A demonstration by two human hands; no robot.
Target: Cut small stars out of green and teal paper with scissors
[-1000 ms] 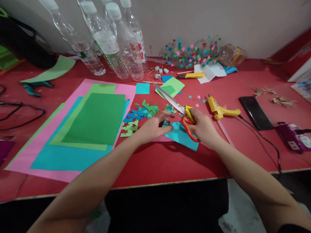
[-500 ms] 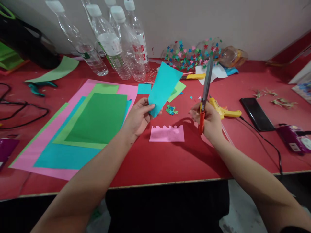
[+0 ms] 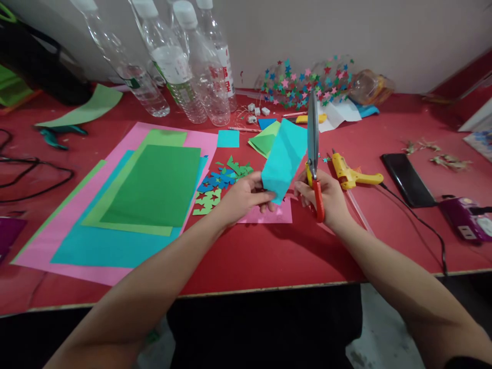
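My left hand (image 3: 249, 199) pinches the lower end of a turquoise paper strip (image 3: 286, 158), held tilted above the table. In my right hand (image 3: 325, 197) are scissors (image 3: 313, 130) with red and yellow handles, blades pointing up. Their blades stand close beside the strip's right edge; whether they touch it I cannot tell. A pink paper piece (image 3: 282, 212) lies below, partly covered by my left hand. Star-punched green and blue paper scraps (image 3: 219, 179) lie just behind my left wrist. Small folded green papers (image 3: 265, 139) rest behind the strip.
Stacked coloured sheets (image 3: 154, 184) cover the table's left side. Several plastic bottles (image 3: 188, 66) stand along the wall. A yellow glue gun (image 3: 355, 176) with its cord, a black phone (image 3: 407, 179) and a purple power strip (image 3: 467, 218) are at the right. Star-covered bottle (image 3: 307, 84) lies behind.
My left hand has moved right and slightly down with the turquoise strip, bringing it beside the scissors. The scissors have shifted slightly left. Punched scraps once behind my left hand now show.
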